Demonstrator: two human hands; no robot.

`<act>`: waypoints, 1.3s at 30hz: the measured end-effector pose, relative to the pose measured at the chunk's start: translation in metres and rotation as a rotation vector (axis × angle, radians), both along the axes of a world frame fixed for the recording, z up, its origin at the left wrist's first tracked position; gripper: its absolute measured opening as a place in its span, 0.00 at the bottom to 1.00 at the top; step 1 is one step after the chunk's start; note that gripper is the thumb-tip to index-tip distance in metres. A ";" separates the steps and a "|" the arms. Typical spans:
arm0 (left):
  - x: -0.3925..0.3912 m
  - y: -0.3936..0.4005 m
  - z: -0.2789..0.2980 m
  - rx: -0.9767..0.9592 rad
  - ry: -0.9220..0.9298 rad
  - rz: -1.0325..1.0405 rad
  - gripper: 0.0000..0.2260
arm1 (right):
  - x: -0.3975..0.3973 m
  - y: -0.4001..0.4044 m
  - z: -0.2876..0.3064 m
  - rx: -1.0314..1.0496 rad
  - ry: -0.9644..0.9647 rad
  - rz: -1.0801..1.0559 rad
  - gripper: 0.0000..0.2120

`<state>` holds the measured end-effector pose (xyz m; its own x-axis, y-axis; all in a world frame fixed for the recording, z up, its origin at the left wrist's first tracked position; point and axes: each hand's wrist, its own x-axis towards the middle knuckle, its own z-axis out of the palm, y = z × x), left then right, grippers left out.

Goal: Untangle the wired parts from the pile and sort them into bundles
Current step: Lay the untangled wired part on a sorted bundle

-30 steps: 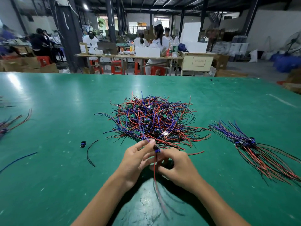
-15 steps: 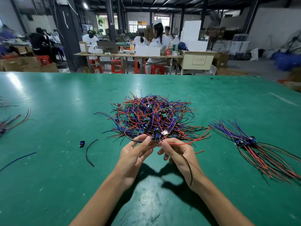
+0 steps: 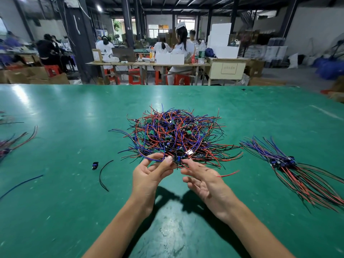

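Green worktop (image 3: 65, 211). Tangled pile (image 3: 175, 135) of red, blue and black wired parts sits mid-worktop, just beyond both hands. Sorted bundle (image 3: 290, 164) lies to the right, well apart from the pile, blue leads fanned toward the far edge, red and black toward the near one. Part of another bundle (image 3: 11, 144) shows at the left edge. Left hand (image 3: 149, 175) palm-up at the pile's near edge, thumb and fingertips pinching a blue wire (image 3: 149, 157) beside a small blue part (image 3: 176, 159). Right hand (image 3: 204, 181) palm-up, fingers loosely extended, index tip near that part; can't tell if touching. Loose black wire (image 3: 104, 174) and small connector (image 3: 95, 165) left of the hands.
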<state>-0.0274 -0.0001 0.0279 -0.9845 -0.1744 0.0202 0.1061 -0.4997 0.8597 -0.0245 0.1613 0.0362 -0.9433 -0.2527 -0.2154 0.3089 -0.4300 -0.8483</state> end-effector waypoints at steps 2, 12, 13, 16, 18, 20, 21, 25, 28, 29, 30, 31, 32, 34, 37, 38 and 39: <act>0.002 0.002 0.000 -0.076 0.039 0.018 0.17 | 0.001 -0.003 -0.001 0.011 0.016 -0.023 0.12; 0.010 0.012 0.004 -0.180 0.135 0.004 0.05 | -0.002 -0.001 -0.002 -0.270 -0.018 -0.061 0.16; 0.009 0.012 0.003 -0.186 0.131 0.011 0.04 | -0.002 -0.003 -0.003 -0.212 0.007 -0.075 0.15; 0.008 0.012 0.000 -0.258 0.165 0.026 0.05 | -0.005 -0.001 -0.005 -0.130 0.049 -0.111 0.09; 0.008 0.013 -0.002 -0.365 0.231 0.028 0.07 | -0.007 0.003 -0.004 -0.137 0.045 -0.097 0.08; 0.006 0.010 -0.006 -0.623 0.344 0.079 0.09 | -0.008 0.008 -0.001 -0.132 0.012 -0.071 0.12; 0.004 0.008 -0.008 -0.775 0.427 0.117 0.11 | -0.008 0.011 0.000 -0.126 -0.007 -0.050 0.14; 0.002 0.005 -0.013 -0.952 0.596 0.201 0.09 | -0.009 0.019 0.002 -0.127 -0.055 0.057 0.17; 0.004 0.005 -0.013 -0.853 0.473 0.122 0.07 | -0.011 0.022 0.000 -0.092 -0.009 0.081 0.21; 0.005 0.006 -0.011 -0.767 0.390 0.055 0.08 | -0.011 0.022 -0.001 -0.039 0.031 0.075 0.20; 0.005 0.007 -0.008 -0.664 0.302 -0.036 0.11 | -0.012 0.022 -0.002 0.029 0.073 0.068 0.20; 0.006 0.008 -0.006 -0.568 0.220 -0.136 0.13 | -0.012 0.022 -0.003 0.107 0.120 0.068 0.19; 0.006 0.008 -0.004 -0.500 0.156 -0.229 0.14 | -0.011 0.022 -0.005 0.189 0.176 0.077 0.19; 0.008 0.010 -0.004 -0.432 0.086 -0.367 0.12 | -0.010 0.021 -0.009 0.309 0.284 0.083 0.16; 0.008 0.006 -0.005 -0.357 0.018 -0.463 0.09 | -0.008 0.018 -0.012 0.371 0.375 0.045 0.12; 0.008 0.005 -0.005 -0.351 0.003 -0.488 0.10 | -0.009 0.016 -0.014 0.392 0.404 0.035 0.10; 0.007 0.004 -0.005 -0.351 -0.010 -0.507 0.12 | -0.010 0.015 -0.015 0.415 0.425 0.027 0.09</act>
<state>-0.0203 0.0038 0.0230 -0.9436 0.3306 -0.0180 -0.0793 -0.1731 0.9817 -0.0340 0.1767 0.0209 -0.9629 -0.2531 0.0935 -0.0882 -0.0322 -0.9956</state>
